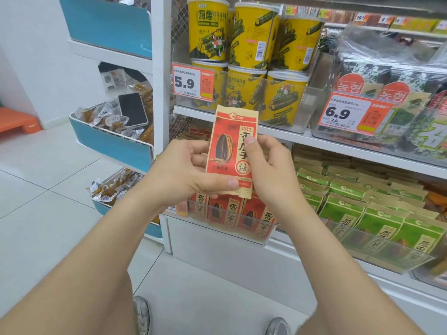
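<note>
A red and tan packet of sunflower seeds stands upright in front of the shelf, held between both hands. My left hand grips its left edge, thumb lying across the bottom front. My right hand grips the right edge, thumb pressed on the printed face. Directly below, a clear bin holds more packets of the same red kind, standing in a row.
Yellow tubs fill the shelf above, with seaweed packs to the right. Green seed packets sit right of the red ones. On the left, a blue basket holds wrapped snacks and a phone. White tiled floor lies below.
</note>
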`<state>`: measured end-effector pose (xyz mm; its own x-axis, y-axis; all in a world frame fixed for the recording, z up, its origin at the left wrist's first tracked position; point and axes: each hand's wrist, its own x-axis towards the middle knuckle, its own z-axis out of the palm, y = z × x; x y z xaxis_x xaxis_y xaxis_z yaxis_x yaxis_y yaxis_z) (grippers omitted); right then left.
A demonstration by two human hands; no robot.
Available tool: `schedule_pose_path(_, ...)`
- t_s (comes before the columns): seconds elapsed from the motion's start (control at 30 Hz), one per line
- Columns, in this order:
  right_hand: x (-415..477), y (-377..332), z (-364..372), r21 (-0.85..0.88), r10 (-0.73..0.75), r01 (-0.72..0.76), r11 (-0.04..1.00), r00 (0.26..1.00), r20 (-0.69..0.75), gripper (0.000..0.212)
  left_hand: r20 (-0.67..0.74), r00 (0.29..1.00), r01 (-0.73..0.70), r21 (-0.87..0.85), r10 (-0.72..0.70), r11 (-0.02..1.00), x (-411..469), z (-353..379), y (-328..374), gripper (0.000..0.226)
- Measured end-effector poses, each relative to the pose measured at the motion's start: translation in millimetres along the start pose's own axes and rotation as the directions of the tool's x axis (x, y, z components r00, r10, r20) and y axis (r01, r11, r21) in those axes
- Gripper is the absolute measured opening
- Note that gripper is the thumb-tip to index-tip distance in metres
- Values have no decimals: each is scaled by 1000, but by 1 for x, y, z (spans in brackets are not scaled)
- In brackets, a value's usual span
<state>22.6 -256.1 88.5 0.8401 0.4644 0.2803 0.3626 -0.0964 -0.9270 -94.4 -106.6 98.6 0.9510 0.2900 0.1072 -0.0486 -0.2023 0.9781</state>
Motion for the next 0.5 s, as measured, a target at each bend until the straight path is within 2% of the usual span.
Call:
schedule_pose_path(0.1,4,2,-3,-5,-39,39,999,999,-8,19,-87,995,-39,131,50,991,4,-6,-6,55)
schedule_pose_path(0.17,7,2,-5,-36,-64,62,997,996,-69,17,-171,982,-12,377,83,926,10,-16,-16,56)
schedule_pose_path(0.27,13,7,-4,-122,-101,89,989,990,-102,19,-235,962,74,711,138,699,18,-32,-29,47)
schedule_pose_path(0.33,17,13,3,-193,-147,132,972,987,-62,17,-188,975,96,833,115,545,22,-40,-36,37)
schedule_pose_path(0.4,19,18,14,-263,-171,170,950,985,20,15,-128,992,108,906,22,409,24,-44,-41,30)
schedule_pose_path(0.5,20,19,30,-358,-202,247,900,966,159,15,-84,995,97,933,-52,345,28,-47,-47,20)
